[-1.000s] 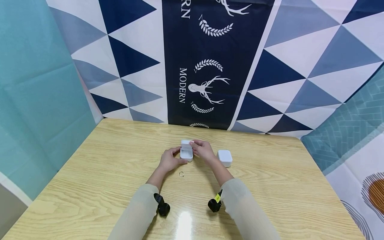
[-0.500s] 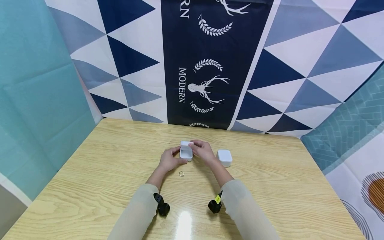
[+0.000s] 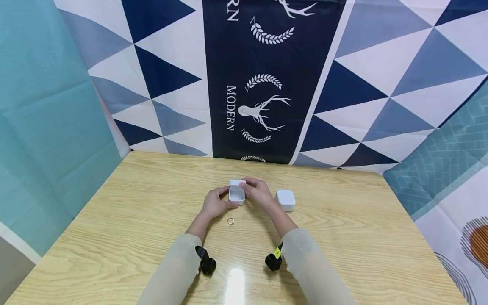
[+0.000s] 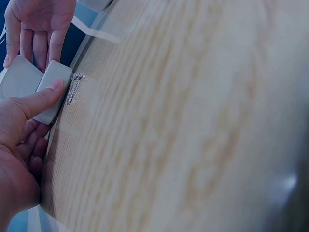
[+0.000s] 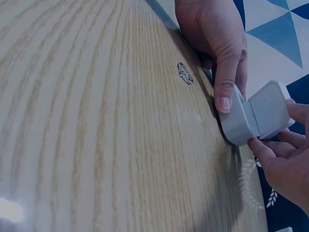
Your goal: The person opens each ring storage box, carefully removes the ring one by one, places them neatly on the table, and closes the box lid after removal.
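A small white ring box [image 3: 237, 201] stands on the table with its lid [image 5: 270, 108] raised. My left hand [image 3: 215, 203] grips the base, its thumb on the front wall and its fingers round the left side. The right hand [image 3: 260, 192] holds the lid with its thumb at the upper edge, while a finger touches the base in the right wrist view. A ring [image 3: 230, 221] lies on the wood in front of the box, apart from both hands. In the left wrist view the ring [image 4: 74, 89] shows bright stones.
To the right of my right hand stands a second white box [image 3: 285, 199] with rounded corners, closed. The wooden table [image 3: 152, 237] reaches back to a patterned cloth [image 3: 251, 84]. Black cameras [image 3: 208, 266] sit on both wrists.
The lid of the ring box has tipped slightly forward and down under my right hand. My left hand, the ring and the second box have stayed put.
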`<act>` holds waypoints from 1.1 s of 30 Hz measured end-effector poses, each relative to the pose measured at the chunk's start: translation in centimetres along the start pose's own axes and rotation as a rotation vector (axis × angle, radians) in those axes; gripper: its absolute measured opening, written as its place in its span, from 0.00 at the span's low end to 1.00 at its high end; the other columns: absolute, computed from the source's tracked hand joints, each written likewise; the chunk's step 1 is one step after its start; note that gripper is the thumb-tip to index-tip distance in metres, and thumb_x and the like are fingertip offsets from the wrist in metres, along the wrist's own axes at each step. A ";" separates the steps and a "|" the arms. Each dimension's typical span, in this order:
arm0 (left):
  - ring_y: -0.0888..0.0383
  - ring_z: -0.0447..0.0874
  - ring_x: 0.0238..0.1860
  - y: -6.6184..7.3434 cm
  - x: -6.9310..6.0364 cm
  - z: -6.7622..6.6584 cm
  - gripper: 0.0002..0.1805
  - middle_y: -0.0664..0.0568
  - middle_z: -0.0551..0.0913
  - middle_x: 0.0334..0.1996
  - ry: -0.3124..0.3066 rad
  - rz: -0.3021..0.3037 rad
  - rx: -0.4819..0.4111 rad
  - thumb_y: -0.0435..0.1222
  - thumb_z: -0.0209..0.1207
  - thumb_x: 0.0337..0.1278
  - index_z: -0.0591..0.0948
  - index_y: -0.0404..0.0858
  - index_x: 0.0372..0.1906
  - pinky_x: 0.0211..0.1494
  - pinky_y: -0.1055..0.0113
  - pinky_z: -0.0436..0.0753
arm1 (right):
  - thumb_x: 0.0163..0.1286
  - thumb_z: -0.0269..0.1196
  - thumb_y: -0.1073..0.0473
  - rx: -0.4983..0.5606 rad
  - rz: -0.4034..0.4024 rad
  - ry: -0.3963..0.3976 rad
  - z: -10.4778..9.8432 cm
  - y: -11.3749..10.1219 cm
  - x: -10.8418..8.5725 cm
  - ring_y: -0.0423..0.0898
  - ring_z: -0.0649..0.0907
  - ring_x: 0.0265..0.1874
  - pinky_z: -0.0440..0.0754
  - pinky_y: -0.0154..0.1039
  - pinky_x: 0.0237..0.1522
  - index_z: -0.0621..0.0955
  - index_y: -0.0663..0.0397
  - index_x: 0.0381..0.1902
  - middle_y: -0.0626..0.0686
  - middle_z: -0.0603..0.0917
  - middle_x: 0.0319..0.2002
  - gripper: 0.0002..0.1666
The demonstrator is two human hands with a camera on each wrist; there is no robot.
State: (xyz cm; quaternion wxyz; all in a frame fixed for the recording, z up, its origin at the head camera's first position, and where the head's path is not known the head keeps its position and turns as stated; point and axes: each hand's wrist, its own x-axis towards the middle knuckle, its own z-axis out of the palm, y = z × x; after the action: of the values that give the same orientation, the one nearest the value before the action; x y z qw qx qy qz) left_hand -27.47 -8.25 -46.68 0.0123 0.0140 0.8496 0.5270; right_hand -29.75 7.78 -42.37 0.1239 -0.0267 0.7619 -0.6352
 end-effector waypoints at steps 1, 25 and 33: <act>0.49 0.69 0.65 0.0 0.0 0.0 0.36 0.45 0.76 0.60 0.000 -0.002 0.001 0.40 0.73 0.40 0.75 0.38 0.60 0.68 0.57 0.68 | 0.69 0.57 0.59 -0.010 -0.007 -0.006 0.0 0.0 0.0 0.55 0.74 0.60 0.74 0.41 0.61 0.71 0.67 0.61 0.64 0.73 0.61 0.26; 0.49 0.68 0.65 0.0 0.0 0.0 0.36 0.46 0.76 0.60 0.003 -0.011 0.017 0.40 0.72 0.40 0.75 0.38 0.60 0.69 0.55 0.67 | 0.68 0.58 0.59 -0.060 -0.051 -0.022 -0.3 0.7 0.0 0.51 0.76 0.59 0.75 0.39 0.60 0.74 0.64 0.60 0.61 0.76 0.59 0.24; 0.49 0.68 0.65 0.1 0.0 0.0 0.37 0.46 0.76 0.60 0.003 -0.017 0.014 0.39 0.73 0.40 0.74 0.38 0.61 0.69 0.56 0.66 | 0.69 0.57 0.59 -0.071 -0.060 -0.027 -0.4 1.0 -0.1 0.51 0.75 0.60 0.73 0.41 0.62 0.73 0.63 0.60 0.60 0.76 0.60 0.24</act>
State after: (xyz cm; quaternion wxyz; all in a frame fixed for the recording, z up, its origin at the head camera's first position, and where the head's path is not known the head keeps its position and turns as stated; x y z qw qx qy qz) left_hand -27.46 -8.19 -46.58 0.0157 0.0061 0.8533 0.5212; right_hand -29.60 8.39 -43.23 0.1138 -0.0624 0.7811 -0.6107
